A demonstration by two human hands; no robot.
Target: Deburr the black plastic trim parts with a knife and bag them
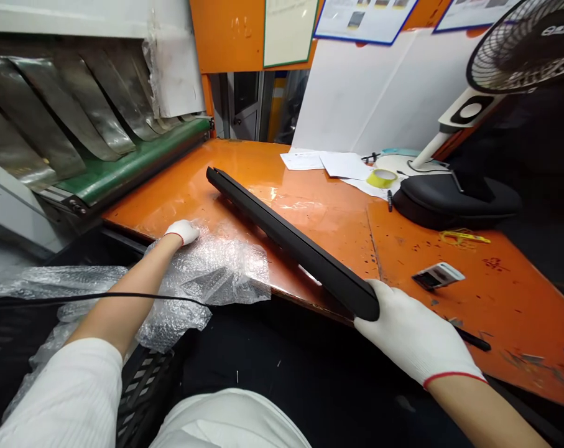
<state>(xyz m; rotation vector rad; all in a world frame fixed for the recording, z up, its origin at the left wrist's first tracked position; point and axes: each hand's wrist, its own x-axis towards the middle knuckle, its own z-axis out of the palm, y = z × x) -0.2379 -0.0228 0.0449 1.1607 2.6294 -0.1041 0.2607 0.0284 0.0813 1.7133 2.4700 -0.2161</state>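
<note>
A long black bar-shaped part [286,239] slants across the orange table, its near end over the front edge. My right hand [403,326], in a white knitted glove with a red cuff, grips that near end. My left hand [183,232], gloved the same way, is at the table's left front edge, closed on a sheet of bubble wrap [226,261]. The wrap lies partly on the table and drapes down over the edge to the left. The left fingertips are partly hidden in the wrap.
A green conveyor belt [137,168] with hanging strips ends at the left. Papers [344,165], yellow tape [382,178], a black case [449,202], a fan [528,50] and a small white-and-black object [439,275] sit on the right. A black crate [142,392] stands below left.
</note>
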